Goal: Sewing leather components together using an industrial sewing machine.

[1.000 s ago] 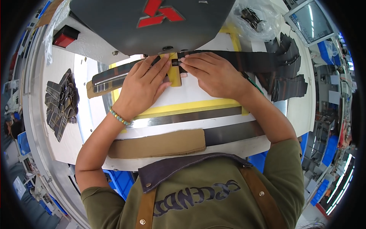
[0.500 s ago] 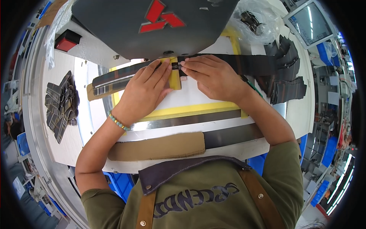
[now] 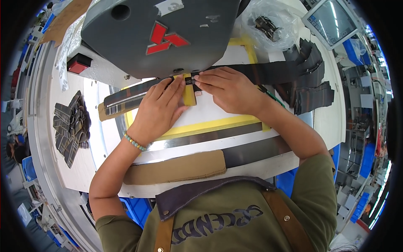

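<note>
My left hand [image 3: 157, 111] lies with fingers extended on a long dark plaid strip [image 3: 129, 95] with a zipper, its fingertips at a yellow guide [image 3: 189, 96]. Tan board [image 3: 107, 114] shows under the strip's left end. My right hand [image 3: 231, 94] rests opposite, fingers slightly bent, fingertips touching a small black piece [image 3: 190, 80] beside the guide; its thumb is mostly hidden. The dark band [image 3: 277, 71] runs from there to layered dark pieces [image 3: 312, 96] at the right. A grey machine head [image 3: 134, 19] with a red emblem overhangs both hands.
A pile of plaid pieces [image 3: 71, 126] lies at left. A tan strip [image 3: 176, 168] lies along the front edge of the white table [image 3: 96, 176]. A clear bag [image 3: 273, 17] and a screen [image 3: 329, 23] stand at upper right; a red-and-black box [image 3: 79, 63] is at upper left.
The view has shifted, so hands and work appear lower in the picture and the machine head slightly left. Both hands keep about the same place on the strip.
</note>
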`<state>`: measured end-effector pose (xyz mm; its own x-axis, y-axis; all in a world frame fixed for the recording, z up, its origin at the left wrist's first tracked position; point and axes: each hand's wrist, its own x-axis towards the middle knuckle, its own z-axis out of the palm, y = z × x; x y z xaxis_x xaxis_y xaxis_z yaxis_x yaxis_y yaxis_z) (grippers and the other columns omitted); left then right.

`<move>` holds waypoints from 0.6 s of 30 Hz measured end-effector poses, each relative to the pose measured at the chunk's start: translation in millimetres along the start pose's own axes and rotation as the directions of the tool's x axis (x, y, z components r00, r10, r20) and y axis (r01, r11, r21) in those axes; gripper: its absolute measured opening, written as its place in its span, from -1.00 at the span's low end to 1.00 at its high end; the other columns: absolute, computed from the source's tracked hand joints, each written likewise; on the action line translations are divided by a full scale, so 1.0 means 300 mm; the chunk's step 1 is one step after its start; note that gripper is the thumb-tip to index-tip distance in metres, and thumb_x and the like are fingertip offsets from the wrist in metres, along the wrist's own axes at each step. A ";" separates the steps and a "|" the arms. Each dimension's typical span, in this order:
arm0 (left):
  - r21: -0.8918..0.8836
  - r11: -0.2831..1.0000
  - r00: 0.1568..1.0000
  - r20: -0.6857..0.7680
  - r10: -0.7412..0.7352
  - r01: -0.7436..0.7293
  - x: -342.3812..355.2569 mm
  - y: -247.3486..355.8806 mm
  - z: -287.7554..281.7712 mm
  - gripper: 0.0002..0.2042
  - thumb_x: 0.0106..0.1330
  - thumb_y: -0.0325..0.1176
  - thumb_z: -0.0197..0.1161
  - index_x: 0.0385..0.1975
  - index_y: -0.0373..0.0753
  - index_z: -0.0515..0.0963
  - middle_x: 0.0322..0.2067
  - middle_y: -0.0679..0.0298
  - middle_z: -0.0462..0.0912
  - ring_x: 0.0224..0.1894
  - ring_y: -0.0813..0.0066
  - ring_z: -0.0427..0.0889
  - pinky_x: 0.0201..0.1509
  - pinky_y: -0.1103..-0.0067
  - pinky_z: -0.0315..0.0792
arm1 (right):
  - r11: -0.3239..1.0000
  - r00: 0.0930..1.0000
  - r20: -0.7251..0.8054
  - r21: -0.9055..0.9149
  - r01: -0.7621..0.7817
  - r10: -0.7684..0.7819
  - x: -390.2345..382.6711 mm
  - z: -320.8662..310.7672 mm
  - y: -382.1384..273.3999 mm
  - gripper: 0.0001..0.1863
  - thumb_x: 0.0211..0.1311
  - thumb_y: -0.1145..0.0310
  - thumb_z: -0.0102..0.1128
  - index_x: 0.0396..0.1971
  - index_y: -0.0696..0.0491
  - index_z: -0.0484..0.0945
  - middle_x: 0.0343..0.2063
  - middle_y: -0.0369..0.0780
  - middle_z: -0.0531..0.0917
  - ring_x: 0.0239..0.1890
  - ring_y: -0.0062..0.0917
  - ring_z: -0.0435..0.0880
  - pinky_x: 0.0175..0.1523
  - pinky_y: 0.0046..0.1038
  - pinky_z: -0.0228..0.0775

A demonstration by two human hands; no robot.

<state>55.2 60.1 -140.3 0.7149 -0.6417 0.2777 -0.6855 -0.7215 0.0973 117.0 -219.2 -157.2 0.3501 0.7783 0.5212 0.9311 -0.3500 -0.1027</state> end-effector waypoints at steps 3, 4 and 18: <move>0.016 1.000 1.000 -0.011 0.010 -0.009 0.005 -0.008 0.002 -0.38 0.41 -0.14 0.43 0.32 -0.48 0.54 0.37 -0.02 0.55 0.35 0.00 0.52 0.43 0.22 0.46 | 1.000 1.000 0.018 -0.018 0.011 -0.011 0.007 -0.008 0.008 -0.58 0.14 0.52 0.35 0.05 0.20 0.74 0.06 -0.22 0.74 0.18 -0.39 0.72 0.30 -0.29 0.58; 0.019 1.000 1.000 -0.012 0.009 -0.008 0.006 -0.009 0.003 -0.38 0.41 -0.14 0.43 0.32 -0.48 0.54 0.37 -0.02 0.55 0.35 0.00 0.52 0.43 0.22 0.46 | 1.000 1.000 0.016 -0.018 0.013 -0.013 0.006 -0.008 0.010 -0.58 0.14 0.52 0.35 0.05 0.20 0.74 0.06 -0.22 0.74 0.18 -0.39 0.72 0.30 -0.29 0.58; 0.032 0.999 0.999 -0.040 -0.008 0.010 0.084 -0.099 0.005 -0.53 0.43 -0.09 0.43 0.15 -0.34 0.66 -0.04 0.06 0.77 -0.15 0.03 0.77 -0.07 0.28 0.63 | 0.999 0.998 -0.050 -0.031 -0.042 0.041 0.051 0.006 0.104 -0.66 0.11 0.51 0.37 -0.06 0.14 0.76 -0.03 -0.28 0.75 0.11 -0.38 0.75 0.25 -0.29 0.61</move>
<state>93.7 64.9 -137.7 0.7145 -0.6249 0.3146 -0.6740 -0.7355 0.0698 151.6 -217.3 -153.9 0.3822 0.7365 0.5581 0.9118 -0.3986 -0.0984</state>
